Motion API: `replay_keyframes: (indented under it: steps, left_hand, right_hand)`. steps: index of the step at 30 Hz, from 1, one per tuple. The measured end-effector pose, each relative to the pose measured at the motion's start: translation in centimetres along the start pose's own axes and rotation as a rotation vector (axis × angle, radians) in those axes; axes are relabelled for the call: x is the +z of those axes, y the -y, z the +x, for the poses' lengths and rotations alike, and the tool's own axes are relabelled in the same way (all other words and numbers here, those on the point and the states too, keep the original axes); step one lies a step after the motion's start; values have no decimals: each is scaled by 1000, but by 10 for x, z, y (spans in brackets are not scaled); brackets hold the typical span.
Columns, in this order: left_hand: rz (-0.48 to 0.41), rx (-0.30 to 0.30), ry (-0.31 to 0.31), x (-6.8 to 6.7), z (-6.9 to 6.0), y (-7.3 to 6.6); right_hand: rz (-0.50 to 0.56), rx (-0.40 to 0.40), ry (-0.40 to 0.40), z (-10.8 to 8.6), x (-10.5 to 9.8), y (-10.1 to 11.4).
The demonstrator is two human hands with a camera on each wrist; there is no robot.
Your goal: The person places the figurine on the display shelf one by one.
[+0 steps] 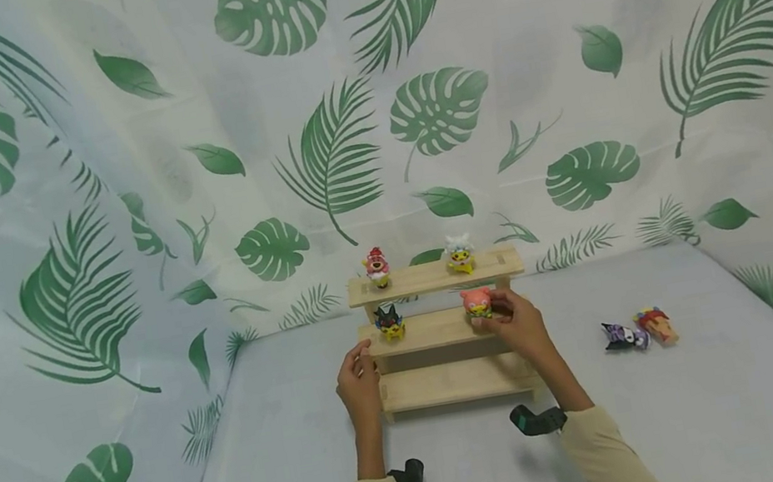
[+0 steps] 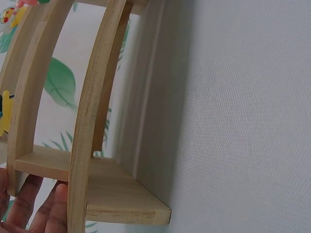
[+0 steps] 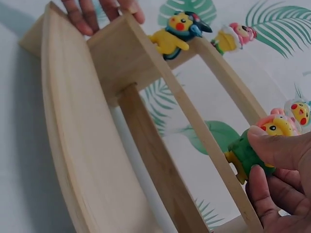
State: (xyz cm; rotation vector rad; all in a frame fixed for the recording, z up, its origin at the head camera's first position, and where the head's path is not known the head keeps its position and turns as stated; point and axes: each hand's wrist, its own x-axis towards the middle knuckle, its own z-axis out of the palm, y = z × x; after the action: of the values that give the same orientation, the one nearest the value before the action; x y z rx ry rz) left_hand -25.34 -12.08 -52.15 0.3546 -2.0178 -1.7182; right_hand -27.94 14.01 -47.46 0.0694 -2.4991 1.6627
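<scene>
A three-tier wooden shelf (image 1: 454, 382) stands on the white surface. On the right part of its middle tier, my right hand (image 1: 522, 327) pinches a pink-headed figure (image 1: 476, 303); the right wrist view shows its green body (image 3: 245, 151) between thumb and fingers, feet at the board's edge. My left hand (image 1: 360, 395) grips the left end of the middle tier, its fingers (image 2: 50, 208) curled at the board in the left wrist view. A black-eared figure (image 1: 389, 322) stands on the same tier, near that hand. Both wrists carry black cameras.
The top tier holds a red-and-pink figure (image 1: 377, 268) at left and a white-headed one (image 1: 460, 254) at right. Right of the shelf, a purple-and-black figure (image 1: 626, 336) and a red-and-orange one (image 1: 658, 325) lie close together. Leaf-patterned sheeting rises behind and at both sides.
</scene>
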Motion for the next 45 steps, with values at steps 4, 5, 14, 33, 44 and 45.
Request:
replay_keyframes:
  steps: [4, 5, 14, 33, 44, 45]
  left_hand:
    - [3, -2, 8, 1, 0, 0]
    - [6, -3, 8, 1, 0, 0]
    - [7, -1, -1, -1, 0, 1]
    - [-6, 10, 7, 0, 0, 1]
    - [-14, 3, 11, -1, 1, 1]
    - [-19, 2, 11, -1, 1, 1]
  right_hand:
    - [18, 12, -17, -1, 0, 0]
    - [21, 9, -17, -1, 0, 0]
    - [39, 2, 15, 1, 3, 1]
    - [45, 3, -26, 0, 9, -2]
    - [-44, -15, -19, 1, 10, -4]
    - [-49, -11, -19, 1, 10, -4]
